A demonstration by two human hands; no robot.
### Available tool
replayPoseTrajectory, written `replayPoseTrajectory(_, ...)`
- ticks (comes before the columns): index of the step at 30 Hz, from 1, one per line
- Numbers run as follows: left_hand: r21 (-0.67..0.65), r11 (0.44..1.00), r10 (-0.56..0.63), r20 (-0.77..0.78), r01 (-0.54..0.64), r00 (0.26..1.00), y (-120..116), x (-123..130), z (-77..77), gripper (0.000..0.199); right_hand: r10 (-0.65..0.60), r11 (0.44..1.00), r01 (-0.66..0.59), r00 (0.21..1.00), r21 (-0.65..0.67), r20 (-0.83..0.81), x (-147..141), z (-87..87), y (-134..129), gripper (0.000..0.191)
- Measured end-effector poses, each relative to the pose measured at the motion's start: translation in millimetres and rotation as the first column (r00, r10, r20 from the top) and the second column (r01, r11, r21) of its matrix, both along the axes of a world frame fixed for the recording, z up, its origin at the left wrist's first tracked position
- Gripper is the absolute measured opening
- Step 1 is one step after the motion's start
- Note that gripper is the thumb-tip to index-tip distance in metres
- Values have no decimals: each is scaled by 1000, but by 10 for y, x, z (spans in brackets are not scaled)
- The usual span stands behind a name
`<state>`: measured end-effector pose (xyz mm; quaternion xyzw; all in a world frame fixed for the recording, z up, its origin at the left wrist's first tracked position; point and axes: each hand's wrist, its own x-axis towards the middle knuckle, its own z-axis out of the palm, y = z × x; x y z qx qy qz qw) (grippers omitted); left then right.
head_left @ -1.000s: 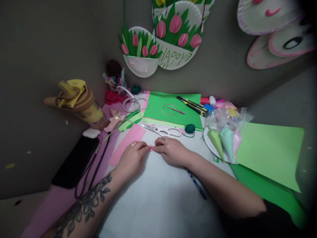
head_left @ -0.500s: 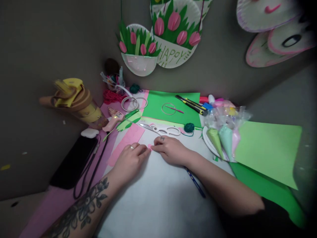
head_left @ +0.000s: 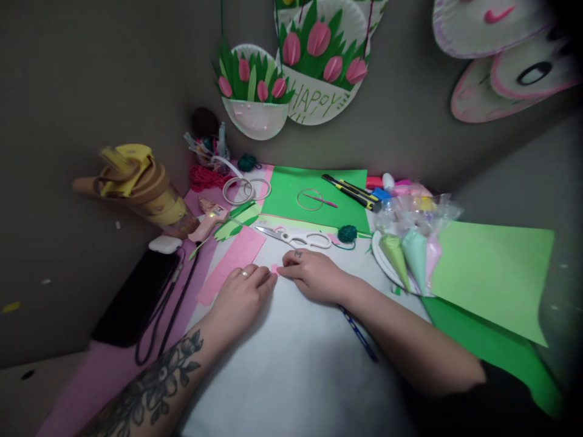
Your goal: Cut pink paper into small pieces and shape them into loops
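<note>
Hardly anything has moved: left hand (head_left: 241, 297) and right hand (head_left: 315, 276) pinch small pink paper (head_left: 274, 268), fingertips nearly together; likely light, easily creased, best gripped by its edges

Toward the near edge of the worktop (head_left: 273, 376), we find open white surface to pass over between the left forearm (head_left: 182, 364) and right forearm (head_left: 405, 321), which wall it in. Going straight toward the far edge, we are stopped by the left hand (head_left: 242, 296) and right hand (head_left: 314, 276), nearly meeting at a small pink piece (head_left: 274, 269), then by scissors (head_left: 314, 240) and a yarn ball (head_left: 347, 233). Toward the left edge, a phone (head_left: 136, 297) lies low, while a tall cup (head_left: 161, 197) obstructs us beyond it. Toward the right edge, filled bags (head_left: 415, 258) on a plate (head_left: 380, 261) block our way.
</note>
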<state>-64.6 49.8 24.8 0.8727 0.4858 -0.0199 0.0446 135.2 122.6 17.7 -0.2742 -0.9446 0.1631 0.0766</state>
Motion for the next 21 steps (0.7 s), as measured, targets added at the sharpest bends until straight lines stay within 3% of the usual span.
replayPoseTrajectory(11, 29, 1000, 1, 124, -5, 992, 36, -49, -127, 39, 2, 1000, -1, 1000, -18, 6, 0, 7, 5, 33)
replayPoseTrajectory(21, -58, 998, 37, 196, -27, 980, 50, -60, -140, 47, 1, 1000, 0, 1000, -18, 20, -6, 16, 9, 34)
